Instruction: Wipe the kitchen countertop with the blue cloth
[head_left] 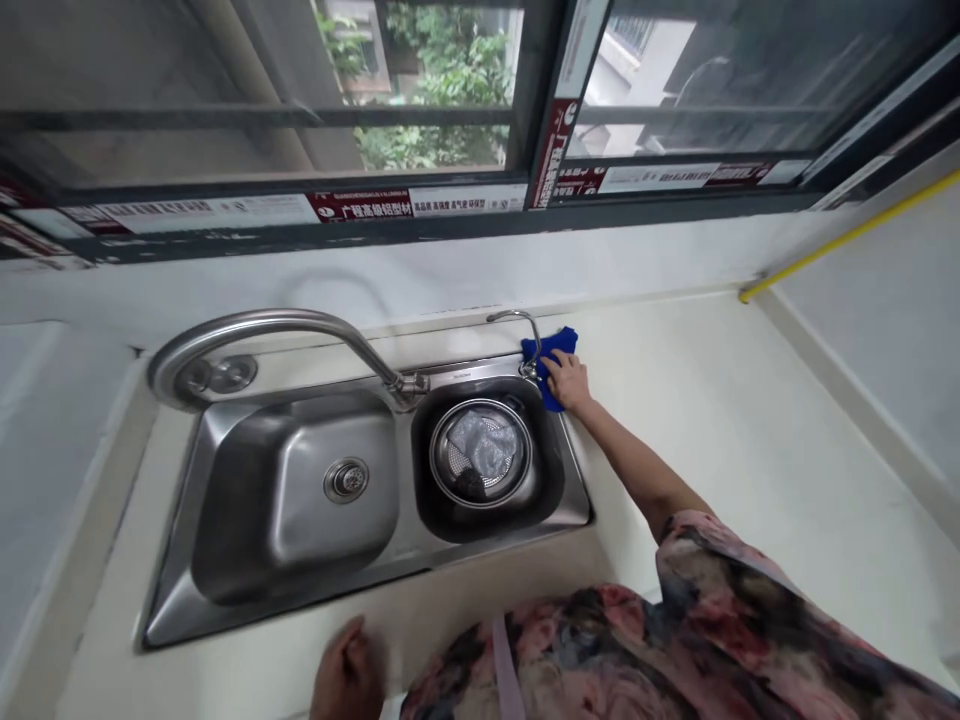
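My right hand (568, 380) reaches to the back right corner of the sink, its fingers bent over a blue cloth (556, 345). The cloth lies bunched against the sink rim and the counter, right beside the base of a small thin curved tap (534, 335). Down at the counter's front edge, my left hand (349, 672) is loosely curled, and no object shows in it. A double-bowl steel sink (409, 555) lies in front of me. Its right bowl holds a round perforated steel strainer basket (442, 455) with a clear plastic bag (487, 445) and a dark scrubber (470, 484) inside.
A large curved faucet (281, 320) arches over the left bowl, whose drain (346, 480) is visible. Round metal caps (232, 373) sit behind the left bowl. A pale counter (735, 430) surrounds the sink. Windows line the back wall, and a yellow pipe (847, 238) runs along the right wall.
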